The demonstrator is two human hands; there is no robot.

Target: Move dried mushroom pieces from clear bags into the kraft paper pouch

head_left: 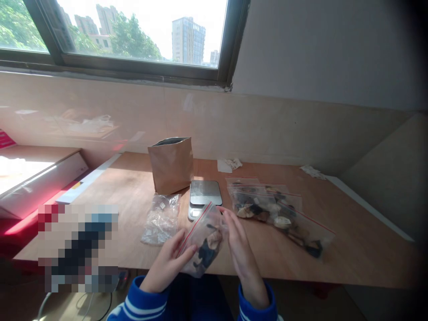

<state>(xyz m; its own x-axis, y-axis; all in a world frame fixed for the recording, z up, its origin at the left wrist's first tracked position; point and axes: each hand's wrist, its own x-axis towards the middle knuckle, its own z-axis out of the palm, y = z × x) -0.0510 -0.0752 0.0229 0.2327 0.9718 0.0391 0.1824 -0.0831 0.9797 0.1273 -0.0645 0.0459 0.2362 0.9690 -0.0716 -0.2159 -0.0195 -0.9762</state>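
Note:
A clear zip bag [207,250] with a red seal line is tilted in front of me at the table's near edge. Dark and tan dried pieces show through its plastic. My left hand [172,258] grips the sealed side, thumb lying across the front. At the bag's right side is my right hand [239,238], its fingers reaching up to the upper corner; its thumb is hidden. Just beyond the bag sits a digital kitchen scale [205,194] with a bare plate, its lower part partly covered by the bag.
Several filled zip bags [256,203] lie in an overlapping group on the wooden table [267,263]. A brown paper pouch [172,165] stands with its top open behind a crumpled clear plastic bag [162,220]. Crumpled white paper [230,165] lies near the wall.

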